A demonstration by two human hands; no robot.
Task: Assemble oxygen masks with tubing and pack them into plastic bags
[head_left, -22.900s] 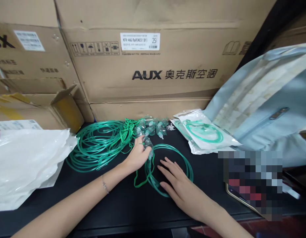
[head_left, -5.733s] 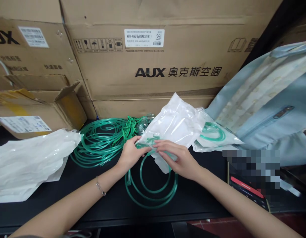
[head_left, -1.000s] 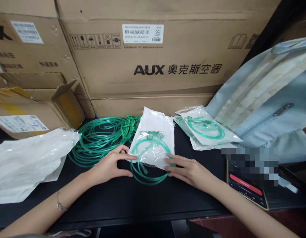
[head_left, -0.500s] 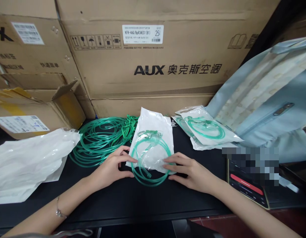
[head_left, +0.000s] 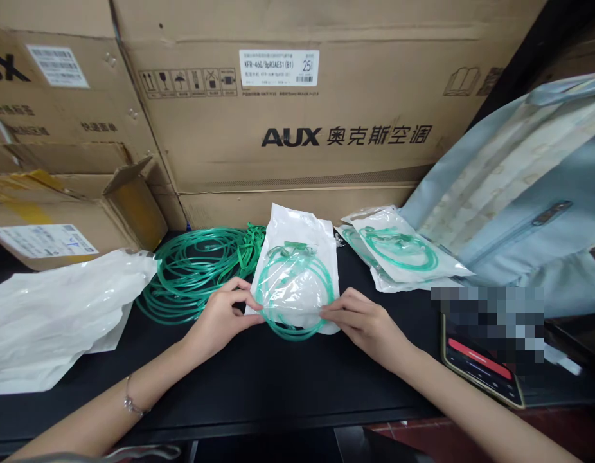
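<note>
In front of me a white pouch with a clear film front [head_left: 302, 222] lies on the black table. Most of a coil of green tubing [head_left: 297, 334] is inside it, and the lower loops stick out of the pouch's near end. My left hand [head_left: 230, 308] pinches the left corner of that open end, thumb and forefinger together. On the opposite side my right hand [head_left: 367, 318] has its fingertips closed on the right edge by the tubing. Whether the fingers grip film, tubing or both is partly hidden.
Loose green tubing [head_left: 182, 276] is heaped to the left, beside a stack of white pouches [head_left: 61, 315]. Filled pouches [head_left: 398, 247] lie at the right, near a phone [head_left: 480, 366] and a light blue bag [head_left: 509, 186]. Cardboard boxes [head_left: 302, 167] stand behind.
The green coil has slid farther into the pouch, away from me. My fingers, spread around the coil before, have closed on the two sides of the pouch opening.
</note>
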